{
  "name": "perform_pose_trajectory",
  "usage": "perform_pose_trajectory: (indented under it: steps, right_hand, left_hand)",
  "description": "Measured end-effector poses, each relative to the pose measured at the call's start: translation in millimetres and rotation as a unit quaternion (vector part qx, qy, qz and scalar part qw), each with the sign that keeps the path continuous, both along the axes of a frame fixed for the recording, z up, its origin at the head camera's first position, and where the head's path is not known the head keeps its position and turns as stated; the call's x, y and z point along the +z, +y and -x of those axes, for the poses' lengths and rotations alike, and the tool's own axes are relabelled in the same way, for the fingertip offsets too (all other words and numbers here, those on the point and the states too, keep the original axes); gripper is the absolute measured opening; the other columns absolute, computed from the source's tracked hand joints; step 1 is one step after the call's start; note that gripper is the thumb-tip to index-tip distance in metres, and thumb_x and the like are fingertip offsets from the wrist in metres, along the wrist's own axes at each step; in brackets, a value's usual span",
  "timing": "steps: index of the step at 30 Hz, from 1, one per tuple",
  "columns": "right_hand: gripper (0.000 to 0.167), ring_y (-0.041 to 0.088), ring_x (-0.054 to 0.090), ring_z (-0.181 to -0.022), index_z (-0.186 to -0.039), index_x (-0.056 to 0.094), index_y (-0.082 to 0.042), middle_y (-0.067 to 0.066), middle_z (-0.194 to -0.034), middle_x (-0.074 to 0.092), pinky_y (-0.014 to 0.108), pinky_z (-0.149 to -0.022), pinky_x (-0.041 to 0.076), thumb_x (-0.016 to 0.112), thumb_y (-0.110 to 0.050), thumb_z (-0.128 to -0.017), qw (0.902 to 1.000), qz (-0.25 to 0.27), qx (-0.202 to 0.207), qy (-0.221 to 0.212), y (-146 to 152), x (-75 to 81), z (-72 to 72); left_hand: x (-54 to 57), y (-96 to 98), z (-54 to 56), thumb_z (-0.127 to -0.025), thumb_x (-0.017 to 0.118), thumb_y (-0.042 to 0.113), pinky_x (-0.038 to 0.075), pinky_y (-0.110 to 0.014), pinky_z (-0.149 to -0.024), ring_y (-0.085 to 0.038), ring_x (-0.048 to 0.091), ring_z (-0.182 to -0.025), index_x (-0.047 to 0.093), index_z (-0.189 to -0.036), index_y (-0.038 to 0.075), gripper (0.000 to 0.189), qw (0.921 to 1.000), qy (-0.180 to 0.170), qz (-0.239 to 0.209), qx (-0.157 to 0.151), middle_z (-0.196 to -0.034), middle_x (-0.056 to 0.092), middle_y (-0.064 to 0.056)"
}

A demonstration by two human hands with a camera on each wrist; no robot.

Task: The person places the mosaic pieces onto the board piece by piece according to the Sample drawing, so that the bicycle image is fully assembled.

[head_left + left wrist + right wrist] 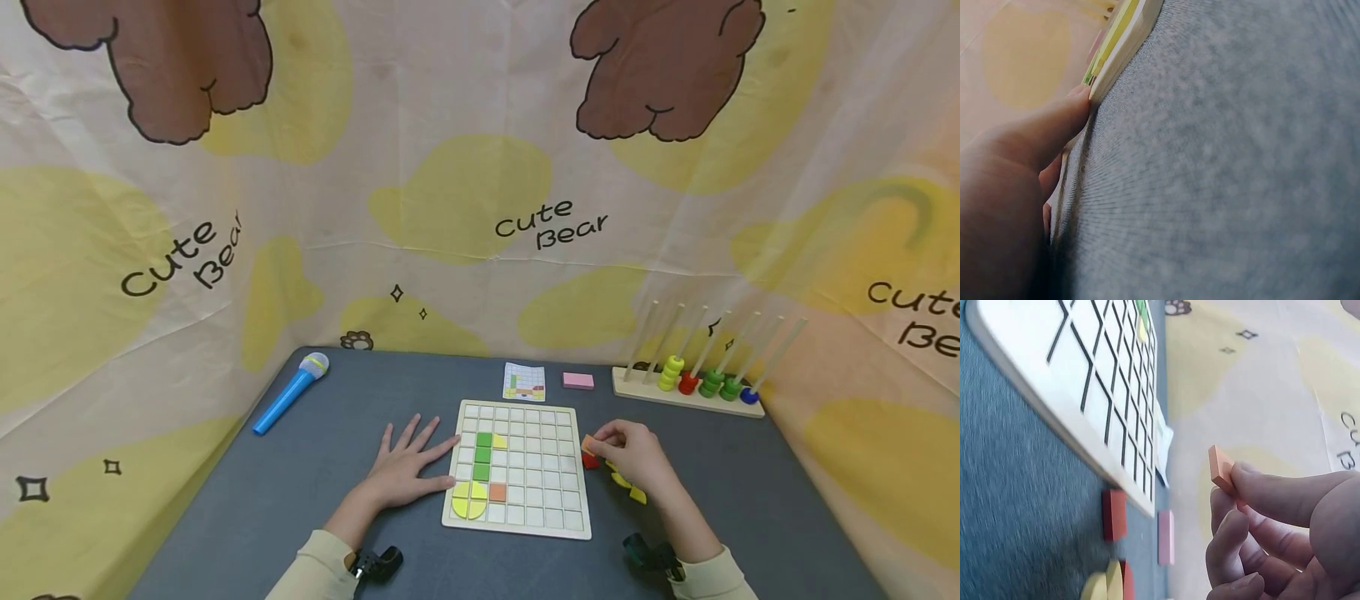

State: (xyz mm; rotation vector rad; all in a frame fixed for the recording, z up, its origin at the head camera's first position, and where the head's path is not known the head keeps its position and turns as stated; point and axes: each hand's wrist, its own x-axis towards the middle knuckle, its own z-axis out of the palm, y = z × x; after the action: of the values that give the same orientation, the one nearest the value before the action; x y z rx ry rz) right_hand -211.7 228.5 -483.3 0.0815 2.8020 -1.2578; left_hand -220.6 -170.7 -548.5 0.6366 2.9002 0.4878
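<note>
My left hand (405, 475) lies spread on the table, its thumb and a fingertip touching the left edge of a white grid board (517, 533). Between thumb and fingers, my right hand (636, 452) pinches a small orange square tile (1222, 470), raised just off the board's right side. On the board, green squares (482, 456) form a column beside a yellow piece (499, 442). Lower down are rounded yellow pieces (461, 492) and an orange square (497, 492). A red block (1114, 515) and loose yellow pieces (637, 495) lie near my right hand.
Behind the board are a printed pattern card (524, 382) and a pink block (578, 381). A wooden peg stand (630, 382) with coloured beads stands at the back right. A blue toy microphone (288, 398) lies at the back left. Printed cloth (450, 317) surrounds the table.
</note>
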Motion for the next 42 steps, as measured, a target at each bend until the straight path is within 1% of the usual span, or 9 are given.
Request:
perform_pose_trajectory:
  steps: [10,16,21,27,32,34,36,39,42]
  right_hand:
    - [0.013,0.015,0.052,-0.065,-0.087,0.071,-0.01,0.004,-0.074,0.065,0.026,-0.053,0.043,0.08,-0.02,-0.088,0.9995,0.012,0.029,0.008,-27.1,-5.0,-6.1]
    - [0.015,0.014,0.054,-0.067,-0.085,0.071,-0.01,0.001,-0.072,0.064,0.026,-0.056,0.043,0.081,-0.022,-0.087,0.9978,0.031,0.058,0.004,-39.8,-12.0,-9.5]
    - [0.017,0.015,0.054,-0.065,-0.084,0.07,-0.009,0.001,-0.071,0.061,0.026,-0.054,0.043,0.082,-0.021,-0.086,0.9955,0.049,0.081,-0.005,-49.1,-21.0,-11.7]
    - [0.015,0.015,0.055,-0.068,-0.082,0.071,-0.012,-0.001,-0.071,0.062,0.026,-0.057,0.043,0.082,-0.022,-0.087,0.9933,0.037,0.108,-0.019,-59.0,-30.6,-11.8]
    - [0.015,0.015,0.055,-0.066,-0.08,0.072,-0.015,-0.003,-0.07,0.062,0.027,-0.056,0.042,0.081,-0.024,-0.087,0.9917,0.022,0.125,-0.019,-64.5,-33.4,-13.3]
    - [0.016,0.014,0.054,-0.065,-0.079,0.072,-0.015,-0.003,-0.07,0.062,0.027,-0.056,0.042,0.081,-0.025,-0.087,0.9905,0.024,0.135,-0.016,-67.0,-32.3,-14.3]
    - [0.017,0.014,0.054,-0.065,-0.079,0.071,-0.014,-0.003,-0.069,0.062,0.026,-0.055,0.042,0.081,-0.025,-0.087,0.9889,0.027,0.145,-0.015,-70.5,-31.1,-15.1]
    - [0.017,0.014,0.054,-0.064,-0.078,0.071,-0.013,-0.004,-0.068,0.061,0.026,-0.055,0.042,0.082,-0.024,-0.086,0.9864,0.033,0.161,-0.011,-75.1,-32.4,-14.8]
    - [0.017,0.013,0.053,-0.063,-0.077,0.07,-0.015,-0.005,-0.067,0.061,0.025,-0.054,0.041,0.082,-0.024,-0.086,0.9849,0.026,0.171,-0.007,-79.6,-34.8,-14.2]
  left_hand:
    - [-3.5,-0.5,0.3,-0.089,0.049,0.078,-0.004,-0.073,-0.116,-0.038,0.003,-0.157,0.035,-0.155,0.046,0.074,1.0,0.005,0.0,0.002,-0.17,0.018,-0.001]
    - [-4.3,-0.5,0.3,-0.089,0.049,0.078,-0.005,-0.072,-0.116,-0.038,0.001,-0.157,0.035,-0.155,0.047,0.074,1.0,0.002,-0.001,0.003,-0.17,0.017,0.0]
    - [-4.7,-0.4,0.6,-0.09,0.049,0.077,-0.005,-0.072,-0.116,-0.038,0.002,-0.157,0.035,-0.155,0.046,0.074,1.0,0.003,-0.004,0.004,-0.17,0.017,-0.001]
    - [-6.2,-0.5,0.9,-0.09,0.054,0.074,-0.004,-0.073,-0.116,-0.04,0.007,-0.156,0.038,-0.155,0.043,0.074,0.9996,0.015,-0.023,0.003,-0.169,0.022,-0.004]
    - [-10.0,-1.3,1.5,-0.089,0.055,0.074,-0.005,-0.073,-0.115,-0.041,0.008,-0.156,0.039,-0.154,0.044,0.074,0.9991,0.023,-0.036,0.0,-0.168,0.023,-0.005]
    - [-10.9,-1.7,1.7,-0.089,0.054,0.075,-0.005,-0.073,-0.116,-0.04,0.007,-0.156,0.038,-0.154,0.045,0.074,0.9991,0.026,-0.033,0.001,-0.169,0.023,-0.004]
    - [-8.9,-1.5,1.5,-0.089,0.052,0.076,-0.004,-0.073,-0.116,-0.039,0.007,-0.156,0.038,-0.154,0.045,0.074,0.9995,0.022,-0.025,0.003,-0.169,0.023,-0.003]
    - [-8.1,-1.1,1.5,-0.089,0.05,0.077,-0.005,-0.072,-0.116,-0.038,0.005,-0.157,0.036,-0.155,0.046,0.074,0.9997,0.016,-0.018,0.006,-0.169,0.02,-0.002]
    - [-5.7,-0.4,1.0,-0.089,0.05,0.077,-0.004,-0.072,-0.116,-0.038,0.004,-0.157,0.036,-0.155,0.045,0.074,0.9999,0.01,-0.012,0.006,-0.169,0.02,-0.002]
